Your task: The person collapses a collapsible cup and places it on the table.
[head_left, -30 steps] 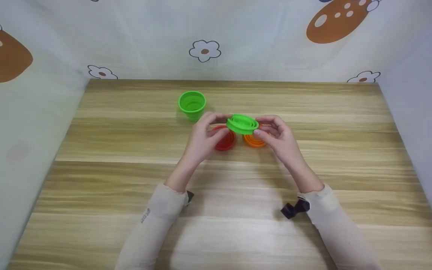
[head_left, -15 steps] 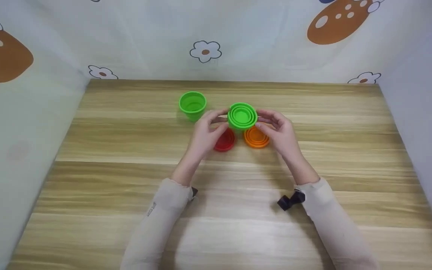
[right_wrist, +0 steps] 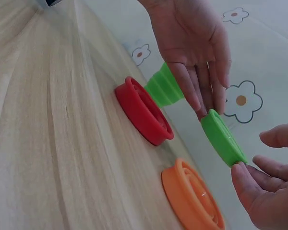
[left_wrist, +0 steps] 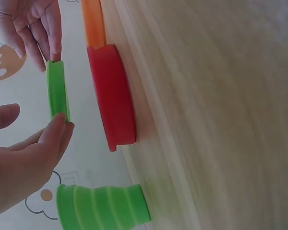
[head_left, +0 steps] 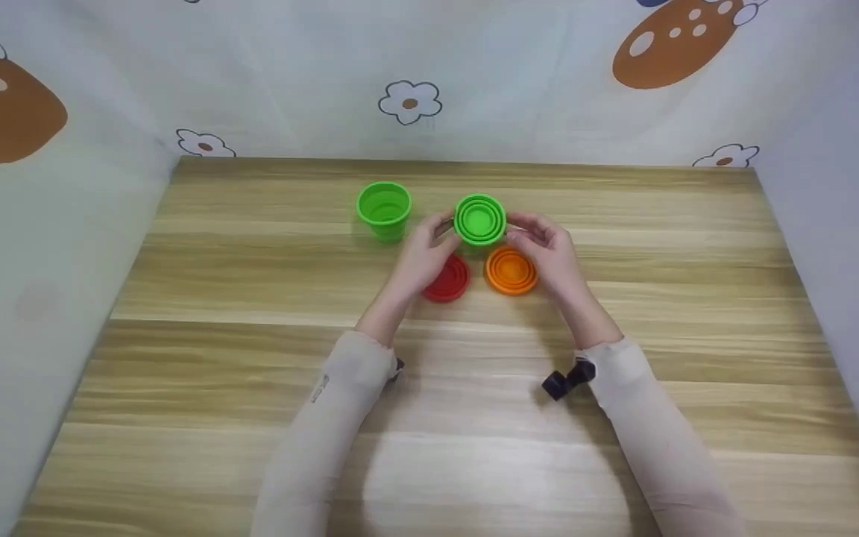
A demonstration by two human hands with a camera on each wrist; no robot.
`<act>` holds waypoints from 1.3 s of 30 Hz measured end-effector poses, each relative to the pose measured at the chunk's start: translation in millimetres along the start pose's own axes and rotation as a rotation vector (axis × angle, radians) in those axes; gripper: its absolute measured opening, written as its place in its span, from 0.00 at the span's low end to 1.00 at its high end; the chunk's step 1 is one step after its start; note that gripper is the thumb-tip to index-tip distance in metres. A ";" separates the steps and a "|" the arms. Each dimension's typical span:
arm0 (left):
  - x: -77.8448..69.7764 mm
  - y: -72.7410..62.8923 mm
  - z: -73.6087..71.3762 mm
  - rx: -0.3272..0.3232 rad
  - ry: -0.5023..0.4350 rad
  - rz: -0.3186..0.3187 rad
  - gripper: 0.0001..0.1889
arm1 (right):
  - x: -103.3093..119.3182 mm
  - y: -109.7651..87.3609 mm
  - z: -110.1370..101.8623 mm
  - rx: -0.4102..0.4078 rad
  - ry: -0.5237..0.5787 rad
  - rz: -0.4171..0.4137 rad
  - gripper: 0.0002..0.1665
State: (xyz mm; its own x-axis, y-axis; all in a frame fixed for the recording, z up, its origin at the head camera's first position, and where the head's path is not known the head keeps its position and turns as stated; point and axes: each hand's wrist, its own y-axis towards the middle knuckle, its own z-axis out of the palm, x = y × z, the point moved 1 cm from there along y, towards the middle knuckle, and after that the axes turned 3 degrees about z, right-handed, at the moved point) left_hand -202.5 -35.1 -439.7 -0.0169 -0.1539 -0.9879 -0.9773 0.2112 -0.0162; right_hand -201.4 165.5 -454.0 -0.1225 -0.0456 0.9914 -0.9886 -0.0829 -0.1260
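Observation:
A green collapsible cup [head_left: 480,220], folded flat into rings, is held level between both hands, and the left wrist view shows it raised above the table. My left hand [head_left: 427,252] grips its left edge with the fingertips and thumb. At the opposite edge, the fingertips of my right hand [head_left: 549,250] pinch it. Below and nearer me lie a red folded cup [head_left: 448,280], partly covered by the left hand, and an orange folded cup [head_left: 511,270]. A second green cup [head_left: 385,211] stands extended and upright to the left, its stepped wall showing in the left wrist view.
The wood-grain table [head_left: 474,455] carries all the cups. A white patterned cloth [head_left: 504,89] rises behind it and along both sides. A small black device [head_left: 567,379] sticks out from the right cuff.
Both hands have moved farther from the body with the folded green cup. It has gone from tilted to facing up, and the orange cup shows more fully.

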 end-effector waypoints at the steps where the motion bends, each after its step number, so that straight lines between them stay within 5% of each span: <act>1: 0.9 2.0 0.6 0.006 0.010 -0.012 0.27 | -1.0 1.3 -0.1 0.000 0.009 0.011 0.25; 12: 7.1 19.0 3.0 0.078 0.060 -0.129 0.28 | -6.5 13.7 -2.8 0.039 0.184 0.204 0.28; 21: 9.5 21.3 0.6 0.136 0.095 -0.211 0.30 | -3.6 16.8 -3.8 0.052 0.229 0.263 0.30; 31: 7.3 18.2 -0.8 0.142 0.051 -0.217 0.31 | 2.5 15.5 -6.7 0.056 0.225 0.271 0.30; 39: -2.3 10.9 -6.7 0.137 0.069 -0.106 0.28 | 13.4 16.8 -4.3 0.048 0.220 0.222 0.31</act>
State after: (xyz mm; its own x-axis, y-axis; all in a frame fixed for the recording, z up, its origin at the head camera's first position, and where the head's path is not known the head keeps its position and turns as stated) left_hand -214.5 -38.9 -436.6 0.0656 -0.2476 -0.9666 -0.9364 0.3194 -0.1454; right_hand -220.0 167.8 -442.7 -0.3559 0.1482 0.9227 -0.9310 -0.1417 -0.3363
